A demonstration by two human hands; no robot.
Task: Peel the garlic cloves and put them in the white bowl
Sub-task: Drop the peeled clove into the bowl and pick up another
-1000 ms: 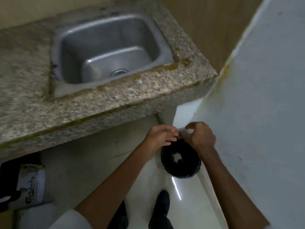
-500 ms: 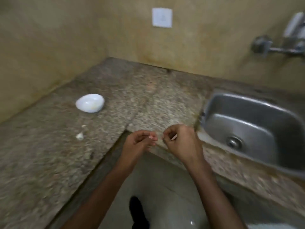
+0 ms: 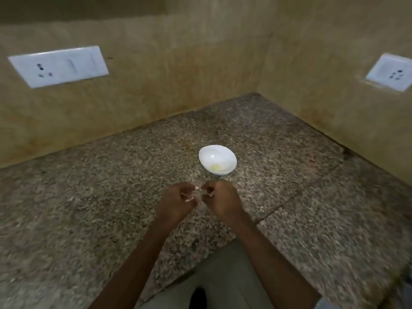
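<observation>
1. A small, pale garlic clove (image 3: 199, 191) was held in the air between the two hands, just above a speckled brown-grey granite countertop (image 3: 89, 197) and near its front edge.
2. Its long axis appeared to lie crosswise, from one hand to the other; which end pointed where could not be told through the blur.
3. The left hand (image 3: 178, 201) was curled tight, the clove pinched at its fingertips.
4. The right hand (image 3: 219, 197) was likewise curled, its fingertips closed on the clove's other side.
5. A round white ceramic bowl (image 3: 217, 159) was set upright on the countertop just beyond the hands, with something pale yellow seen at its bottom.
6. A white rectangular switch-and-socket plate (image 3: 59, 66) was mounted on the beige wall at the left, and a white socket plate (image 3: 391, 73) at the right.
</observation>
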